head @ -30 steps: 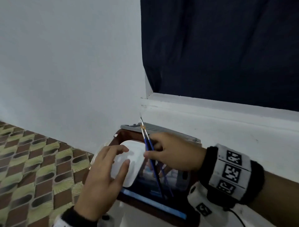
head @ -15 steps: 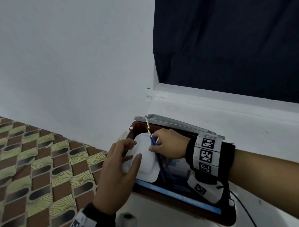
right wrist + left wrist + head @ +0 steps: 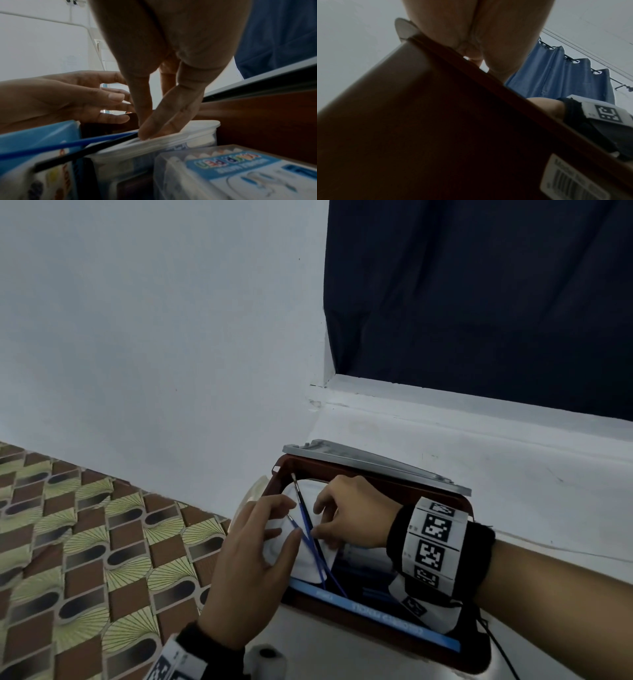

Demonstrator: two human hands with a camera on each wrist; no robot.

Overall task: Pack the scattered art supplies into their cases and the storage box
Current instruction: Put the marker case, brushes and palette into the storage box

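Note:
A reddish-brown storage box [image 3: 404, 493] stands with its grey lid [image 3: 370, 457] tipped open at the back. Inside lie a white case [image 3: 308, 566], a blue box and a marker pen case [image 3: 231, 169]. Thin blue and black paintbrushes [image 3: 306, 520] lie splayed across the white case. My right hand [image 3: 352, 508] reaches into the box; in the right wrist view its thumb and forefinger [image 3: 142, 129] pinch the brushes [image 3: 77, 143] against the case top [image 3: 171, 140]. My left hand [image 3: 253, 553] hovers over the box's left edge, fingers spread and touching the white case. The left wrist view shows mostly the box's outer wall [image 3: 436, 128].
The box sits on a white surface against a white wall, under a sill with a dark blue curtain [image 3: 479, 302]. A patterned brown and green mat [image 3: 85, 542] lies to the left. A small white cylinder [image 3: 267, 659] stands near the front. A pale round object [image 3: 255, 491] leans behind the box's left side.
The right hand has lowered the brushes from upright to lying across the white case, and they have splayed apart. The left hand stayed on the case. My head view dropped toward the box.

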